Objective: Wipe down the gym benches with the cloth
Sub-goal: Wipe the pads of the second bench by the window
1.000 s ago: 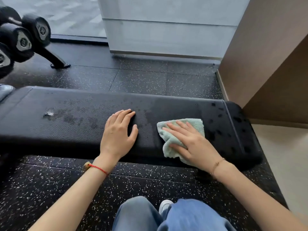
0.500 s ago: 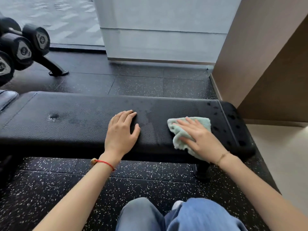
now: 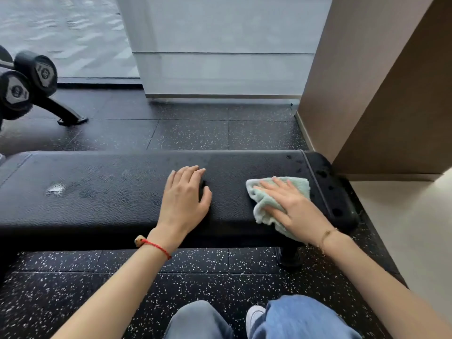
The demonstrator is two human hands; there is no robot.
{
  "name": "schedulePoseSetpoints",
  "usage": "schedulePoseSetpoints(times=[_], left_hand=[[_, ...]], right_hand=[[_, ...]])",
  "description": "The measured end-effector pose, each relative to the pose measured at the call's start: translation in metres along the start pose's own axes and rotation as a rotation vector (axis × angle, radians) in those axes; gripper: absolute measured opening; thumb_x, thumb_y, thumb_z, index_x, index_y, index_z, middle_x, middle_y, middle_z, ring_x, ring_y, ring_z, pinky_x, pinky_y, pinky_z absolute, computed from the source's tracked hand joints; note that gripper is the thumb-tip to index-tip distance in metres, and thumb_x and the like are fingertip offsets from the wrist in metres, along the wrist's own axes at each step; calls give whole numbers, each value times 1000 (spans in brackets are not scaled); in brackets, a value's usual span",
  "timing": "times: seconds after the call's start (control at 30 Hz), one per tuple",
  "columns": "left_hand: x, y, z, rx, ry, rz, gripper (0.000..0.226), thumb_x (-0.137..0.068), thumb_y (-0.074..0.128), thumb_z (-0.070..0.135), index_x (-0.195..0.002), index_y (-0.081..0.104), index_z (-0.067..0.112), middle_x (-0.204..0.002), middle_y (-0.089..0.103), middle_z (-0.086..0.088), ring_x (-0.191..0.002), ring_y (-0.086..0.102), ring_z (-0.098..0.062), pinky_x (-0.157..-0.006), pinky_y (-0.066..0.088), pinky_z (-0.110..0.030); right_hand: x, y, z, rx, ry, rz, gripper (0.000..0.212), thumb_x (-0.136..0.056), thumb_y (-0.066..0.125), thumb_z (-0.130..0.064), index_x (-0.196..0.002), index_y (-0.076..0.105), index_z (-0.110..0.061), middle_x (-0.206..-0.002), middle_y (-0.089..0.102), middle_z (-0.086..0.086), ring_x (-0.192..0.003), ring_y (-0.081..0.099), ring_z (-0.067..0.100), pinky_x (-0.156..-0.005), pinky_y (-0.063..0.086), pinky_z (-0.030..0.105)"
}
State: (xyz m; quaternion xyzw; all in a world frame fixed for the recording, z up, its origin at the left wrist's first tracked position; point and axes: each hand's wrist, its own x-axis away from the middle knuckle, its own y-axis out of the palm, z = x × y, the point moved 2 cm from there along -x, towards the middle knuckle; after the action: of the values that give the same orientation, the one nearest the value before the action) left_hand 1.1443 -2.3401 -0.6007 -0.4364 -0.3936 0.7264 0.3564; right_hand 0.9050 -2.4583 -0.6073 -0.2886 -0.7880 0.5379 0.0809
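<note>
The cloth (image 3: 274, 199), pale green and crumpled, lies on the bench (image 3: 110, 192) near its right end, just short of the seam that sets off the end cap. The right hand (image 3: 291, 206) presses it flat against the pad with straight, spread fingers (image 3: 269, 185); nothing is gripped, the palm simply bears down, and part of the cloth trails out under the wrist toward the near edge. A thin gold bracelet (image 3: 327, 234) circles that wrist. The left hand (image 3: 183, 201) rests palm down on the bare pad nearer the middle of the bench, well apart from the cloth, its fingers relaxed and together, thumb out to the side, holding nothing. A red cord (image 3: 156, 245) with a small bead sits on that wrist. The bench is black, pebbled vinyl; dark wet spots dot the end cap to the right of the cloth, and a shiny patch (image 3: 55, 189) shows toward the left end. Its foot (image 3: 289, 258) stands on the floor (image 3: 190, 135), black rubber tiles flecked with white. Blue jeans (image 3: 300, 316) and a white shoe (image 3: 254, 314) fill the bottom edge. Two dumbbells (image 3: 27, 81) sit on a rack at far left. Behind the bench stand a white pillar (image 3: 220, 45) and, to the right, a brown wall (image 3: 367, 81).
</note>
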Motion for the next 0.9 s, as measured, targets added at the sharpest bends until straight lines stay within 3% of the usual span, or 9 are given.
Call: schedulePoseSetpoints(times=[0.1,0.17,0.33,0.43,0.53,0.63,0.73,0.83,0.9], left_hand=[[-10,19,37,63,70,-46,53,-90,42,36,-136,54,12,-140,54,-5,-135,43,-22,-119,24,-42],[-15,30,53,80,90,-74,55,-91,41,37,-139,51,12,-143,51,-7,-137,41,-24,-119,24,-44],[-18,48,60,57,78,-120,59,-91,37,41,-143,47,13,-150,44,-9,-143,32,-26,-121,19,-44],[-17,51,60,47,75,-109,59,-92,37,40,-143,47,12,-150,43,-10,-143,32,-27,-121,19,-45],[-16,50,59,44,74,-108,60,-92,36,41,-143,47,12,-151,43,-10,-143,31,-27,-121,19,-46],[-16,48,59,51,70,-115,60,-92,36,41,-144,46,13,-151,42,-9,-144,30,-26,-122,18,-45],[-15,48,60,58,69,-107,60,-92,37,42,-143,47,13,-151,42,-8,-144,31,-25,-122,18,-44],[-16,47,60,58,65,-101,59,-92,38,41,-143,47,12,-150,43,-9,-143,31,-25,-122,18,-44],[-16,46,61,59,62,-104,60,-92,37,41,-143,47,12,-150,43,-9,-143,31,-25,-122,17,-44]], right_hand=[[-54,-22,61,83,252,45,49,-98,45,-34,-146,35,-23,-154,31,-2,-146,17,23,-120,6,36],[-77,-28,79,118,371,40,50,-99,43,-36,-146,34,-21,-155,31,1,-146,16,25,-120,5,39],[19,-26,37,0,136,67,53,-95,41,-43,-146,34,-30,-155,26,-13,-147,11,11,-120,0,31],[60,-30,36,-30,96,74,53,-95,43,-44,-146,35,-32,-154,26,-18,-145,11,4,-120,2,28],[7,-42,78,-8,234,98,50,-97,49,-34,-145,36,-25,-153,32,-5,-146,18,18,-121,7,34],[-46,-49,110,27,435,68,52,-99,44,-35,-147,30,-22,-156,26,0,-147,15,24,-120,3,38],[-28,-41,85,16,350,104,51,-98,45,-35,-146,33,-24,-156,27,1,-146,16,24,-121,4,42],[33,-30,42,-21,128,109,54,-95,45,-39,-146,34,-27,-155,27,-8,-145,13,12,-121,1,34],[41,-30,45,-39,83,70,53,-96,49,-37,-146,34,-29,-154,28,-12,-144,13,8,-120,2,30]])
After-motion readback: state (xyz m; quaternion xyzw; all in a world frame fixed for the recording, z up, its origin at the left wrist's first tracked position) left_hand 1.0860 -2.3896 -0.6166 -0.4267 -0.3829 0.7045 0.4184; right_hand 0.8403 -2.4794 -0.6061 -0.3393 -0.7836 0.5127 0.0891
